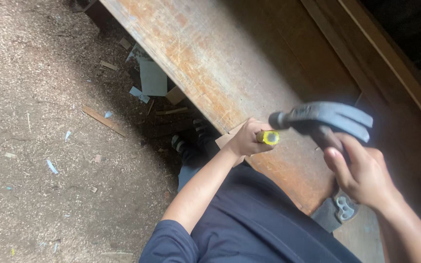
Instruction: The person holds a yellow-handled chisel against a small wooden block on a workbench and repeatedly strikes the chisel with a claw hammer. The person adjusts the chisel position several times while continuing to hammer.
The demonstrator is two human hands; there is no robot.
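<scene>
— What are the hands doing?

— The right hand (364,175) is wrapped shut around the handle of a claw hammer (325,119), gripped close up under the head. The grey head sits above the fist, its striking face pointing toward the left hand and the claw toward the far side.

— And the left?

— The left hand (247,139) is curled tight around a tool with a yellow butt end (270,138). Only that round yellow end shows past the fingers — it may be a chisel or a screwdriver, but the working end is hidden by the hand, so I cannot tell. The hammer's face is just beside that yellow end, very near or touching.

— Where is all this happening?

— Over a long, worn wooden surface (210,63), brown with orange scuffs, running diagonally through the view. Under the left hand, at the near edge of the surface, lies a small pale wooden piece (226,139).

— Anything else about?

— Below the surface is a floor (35,146) thick with sawdust, scattered with wood offcuts (104,121) and a pale flat sheet scrap (152,78). The person wears a dark blue shirt (249,219), and a grey metal object (344,207) shows just under the right wrist
</scene>
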